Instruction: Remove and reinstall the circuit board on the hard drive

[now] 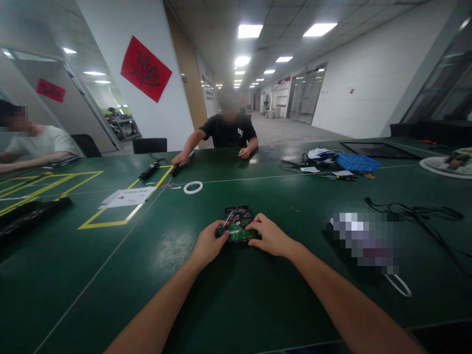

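Note:
Between my two hands is a green circuit board (238,233), gripped at its left and right ends. My left hand (213,241) closes its thumb and fingers on the board's left end, where a thin light-coloured stick or wire also shows. At the right end, my right hand (268,235) pinches the board between thumb and fingers. Just behind the board lies a dark open housing (238,213) with parts inside; whether wires join it to the board I cannot tell.
On the green table (199,314) lie a white ring (192,187), paper sheet (129,196), blue tray (357,162), black cables (416,211) and a blurred-out pouch-like object (363,241). Across the table, a person's hand (180,158) touches a dark tool. Another person sits far left.

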### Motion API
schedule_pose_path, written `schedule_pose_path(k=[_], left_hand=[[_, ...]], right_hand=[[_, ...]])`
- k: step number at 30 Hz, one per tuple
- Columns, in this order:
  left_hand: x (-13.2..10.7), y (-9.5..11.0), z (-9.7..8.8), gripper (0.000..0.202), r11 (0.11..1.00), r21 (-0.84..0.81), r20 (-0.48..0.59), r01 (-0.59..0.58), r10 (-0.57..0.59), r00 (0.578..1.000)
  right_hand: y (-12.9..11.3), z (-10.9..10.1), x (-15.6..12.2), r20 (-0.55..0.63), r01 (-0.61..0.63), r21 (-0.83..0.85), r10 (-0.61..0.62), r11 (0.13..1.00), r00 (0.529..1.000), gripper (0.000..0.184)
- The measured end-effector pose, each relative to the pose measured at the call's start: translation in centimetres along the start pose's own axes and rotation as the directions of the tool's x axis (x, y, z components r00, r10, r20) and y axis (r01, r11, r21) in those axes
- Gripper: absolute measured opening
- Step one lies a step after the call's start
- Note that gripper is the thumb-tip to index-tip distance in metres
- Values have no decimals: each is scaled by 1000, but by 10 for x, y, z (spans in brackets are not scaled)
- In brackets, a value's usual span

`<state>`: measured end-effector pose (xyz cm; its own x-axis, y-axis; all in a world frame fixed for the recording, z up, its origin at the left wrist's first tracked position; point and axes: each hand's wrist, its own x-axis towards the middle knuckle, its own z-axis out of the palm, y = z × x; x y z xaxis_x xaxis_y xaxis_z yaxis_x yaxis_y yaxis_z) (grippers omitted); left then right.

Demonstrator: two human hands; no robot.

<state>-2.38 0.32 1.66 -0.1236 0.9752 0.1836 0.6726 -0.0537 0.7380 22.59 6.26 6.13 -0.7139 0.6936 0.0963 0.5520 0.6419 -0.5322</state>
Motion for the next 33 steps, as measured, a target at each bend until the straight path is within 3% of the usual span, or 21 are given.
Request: schedule_pose_path(k=[6,11,19,24,29,33], left_hand=[[1,2,-3,32,996,-65,3,64,-64,998],[0,4,-6,33,998,-29,51,47,-45,998],[2,0,0,31,999,-43,-29,19,-20,999],[3,2,0,32,997,-58,-19,46,-48,999],[2,6,-2,34,989,-139,-3,52,-53,999],[0,10,-4,42,965,-226,54,134,-125,991]], right_hand=[[-3,0,0,2,8,-7,-8,1000,1000,42],[-2,1,0,6,30,-1,-30,1000,1000,41],[-6,4,2,-26,-2,5,2,1000,1000,41],[-8,0,0,-11,-5,-1,5,1000,1000,38],[-7,0,0,-10,8,-26,-9,1000,1000,39],[-5,1,0,-13,40,-44,-40,998,999,39]])
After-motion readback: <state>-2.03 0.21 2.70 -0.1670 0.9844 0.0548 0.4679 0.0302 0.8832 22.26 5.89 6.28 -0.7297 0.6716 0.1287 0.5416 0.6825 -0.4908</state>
